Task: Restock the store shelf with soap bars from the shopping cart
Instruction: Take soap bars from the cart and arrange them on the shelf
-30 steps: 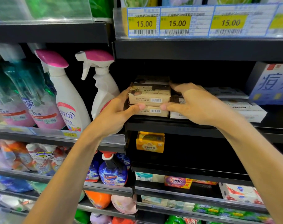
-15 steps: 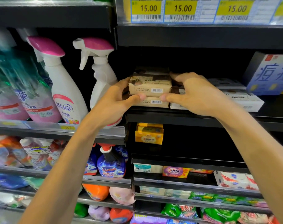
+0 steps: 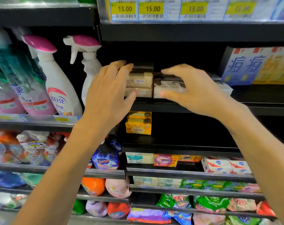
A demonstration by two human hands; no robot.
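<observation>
- Both hands are up at the dark middle shelf (image 3: 194, 108), right at its front lip.
- Left hand (image 3: 109, 93) wraps the left end of a two-high stack of tan soap boxes (image 3: 140, 82): fingers curled over the top at 12 o'clock, thumb on the lower box's front face.
- Right hand (image 3: 194, 93) is curved over the white-and-brown soap box (image 3: 168, 88) sitting flush against the stack at its 3 o'clock. Thumb is at the box's lower front edge, fingers arch above the top; motion blur, so can't tell if it's actually gripping.
- More pale boxes (image 3: 225, 88) peek out past the right wrist.
- Lots of dark open room above and behind the boxes, and further along at 3 o'clock toward the blue carton (image 3: 246, 67).
- Spray bottles (image 3: 57, 82) crowd the next bay at 9 o'clock, close to the left hand.
- Yellow soap boxes (image 3: 139, 123) sit one shelf down at 6 o'clock, with bare shelf to their right.
</observation>
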